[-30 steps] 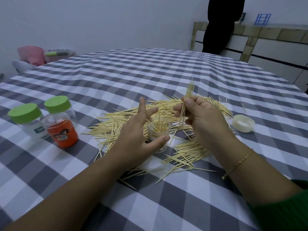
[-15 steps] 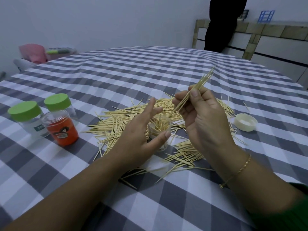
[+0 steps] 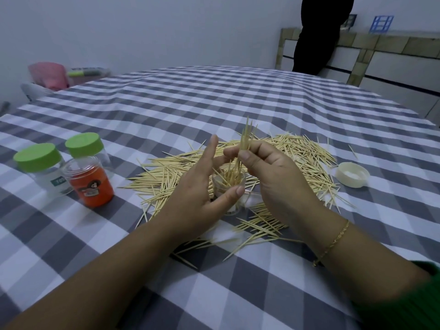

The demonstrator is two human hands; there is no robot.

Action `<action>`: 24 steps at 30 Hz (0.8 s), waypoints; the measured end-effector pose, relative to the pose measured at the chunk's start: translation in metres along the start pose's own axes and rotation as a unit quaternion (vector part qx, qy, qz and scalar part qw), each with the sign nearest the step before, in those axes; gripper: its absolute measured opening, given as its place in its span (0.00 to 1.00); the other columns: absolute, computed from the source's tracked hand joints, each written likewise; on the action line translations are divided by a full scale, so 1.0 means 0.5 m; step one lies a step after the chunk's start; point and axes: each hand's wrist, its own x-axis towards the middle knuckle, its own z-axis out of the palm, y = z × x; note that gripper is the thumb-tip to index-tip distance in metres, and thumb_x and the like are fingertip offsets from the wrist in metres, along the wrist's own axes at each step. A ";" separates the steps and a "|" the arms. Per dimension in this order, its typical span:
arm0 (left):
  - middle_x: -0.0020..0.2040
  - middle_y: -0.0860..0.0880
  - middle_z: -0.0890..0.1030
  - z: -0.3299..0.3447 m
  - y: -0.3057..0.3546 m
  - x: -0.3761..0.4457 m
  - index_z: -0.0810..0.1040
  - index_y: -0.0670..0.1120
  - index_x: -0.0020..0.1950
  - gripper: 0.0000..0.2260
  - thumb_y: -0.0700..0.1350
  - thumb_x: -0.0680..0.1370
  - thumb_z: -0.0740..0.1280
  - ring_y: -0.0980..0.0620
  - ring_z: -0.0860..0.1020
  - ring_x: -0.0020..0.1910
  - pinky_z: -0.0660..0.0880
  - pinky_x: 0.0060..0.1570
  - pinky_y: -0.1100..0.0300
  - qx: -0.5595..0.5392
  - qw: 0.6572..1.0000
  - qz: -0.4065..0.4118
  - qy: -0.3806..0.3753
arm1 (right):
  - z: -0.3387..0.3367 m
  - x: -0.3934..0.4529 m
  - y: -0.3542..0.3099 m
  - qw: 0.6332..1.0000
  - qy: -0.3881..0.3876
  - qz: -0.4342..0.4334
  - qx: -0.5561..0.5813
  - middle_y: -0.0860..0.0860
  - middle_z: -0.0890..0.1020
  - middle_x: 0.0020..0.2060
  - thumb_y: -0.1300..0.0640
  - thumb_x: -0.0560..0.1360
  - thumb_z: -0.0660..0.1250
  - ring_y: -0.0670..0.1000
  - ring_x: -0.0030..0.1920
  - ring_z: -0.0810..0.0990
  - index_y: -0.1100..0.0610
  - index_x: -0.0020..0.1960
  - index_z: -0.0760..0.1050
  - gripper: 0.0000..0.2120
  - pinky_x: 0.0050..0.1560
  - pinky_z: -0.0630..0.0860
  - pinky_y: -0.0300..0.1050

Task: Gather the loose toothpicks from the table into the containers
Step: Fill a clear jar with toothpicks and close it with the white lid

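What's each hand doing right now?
Left hand: steadies the clear container, thumb against its side.
Right hand: pinches a toothpick bundle over it.

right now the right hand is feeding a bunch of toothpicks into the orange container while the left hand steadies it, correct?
Not the orange container. The head view shows the right hand feeding the bunch of toothpicks into the small clear container, which the left hand steadies. The orange one stands apart.
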 end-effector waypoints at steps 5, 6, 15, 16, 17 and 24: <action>0.59 0.75 0.62 -0.002 0.000 -0.003 0.41 0.61 0.74 0.41 0.62 0.71 0.64 0.80 0.60 0.61 0.55 0.60 0.79 0.006 1.000 -0.003 -0.003 | -0.007 0.001 0.003 0.999 -0.009 0.016 -0.038 0.46 0.83 0.51 0.59 0.78 0.63 0.41 0.51 0.81 0.52 0.54 0.80 0.09 0.49 0.74 0.30; 0.59 0.74 0.62 -0.002 0.001 -0.003 0.41 0.61 0.74 0.40 0.62 0.71 0.64 0.82 0.60 0.59 0.55 0.58 0.82 0.007 1.000 -0.005 -0.004 | -0.007 0.000 0.001 0.999 -0.012 0.016 -0.045 0.45 0.83 0.52 0.58 0.78 0.62 0.39 0.52 0.80 0.51 0.55 0.79 0.09 0.49 0.74 0.28; 0.66 0.63 0.70 -0.006 0.007 -0.002 0.43 0.59 0.76 0.42 0.60 0.70 0.66 0.69 0.68 0.63 0.60 0.59 0.78 0.006 1.000 -0.006 -0.008 | -0.089 0.006 -0.045 0.929 -0.076 0.022 -0.363 0.37 0.79 0.46 0.57 0.78 0.63 0.34 0.48 0.76 0.47 0.57 0.78 0.11 0.45 0.69 0.26; 0.66 0.63 0.71 -0.006 0.007 -0.003 0.44 0.59 0.76 0.42 0.60 0.70 0.66 0.68 0.68 0.63 0.60 0.58 0.78 0.011 1.000 -0.005 -0.008 | -0.100 0.005 -0.047 0.903 -0.108 0.042 -0.414 0.38 0.79 0.47 0.57 0.77 0.64 0.36 0.48 0.76 0.46 0.58 0.78 0.12 0.45 0.69 0.26; 0.66 0.63 0.71 -0.005 0.007 -0.003 0.44 0.59 0.76 0.42 0.60 0.70 0.66 0.68 0.68 0.63 0.60 0.57 0.79 0.015 1.000 -0.005 -0.008 | -0.109 0.003 -0.047 0.876 -0.141 0.063 -0.457 0.40 0.79 0.50 0.57 0.76 0.65 0.38 0.50 0.76 0.45 0.59 0.78 0.13 0.47 0.70 0.29; 0.59 0.71 0.69 -0.006 0.005 -0.001 0.47 0.57 0.76 0.41 0.59 0.70 0.66 0.73 0.69 0.58 0.62 0.53 0.80 0.012 1.000 -0.004 -0.004 | -0.111 -0.012 -0.043 0.739 -0.218 0.095 -0.631 0.42 0.70 0.62 0.54 0.73 0.66 0.47 0.64 0.61 0.40 0.66 0.70 0.23 0.64 0.57 0.50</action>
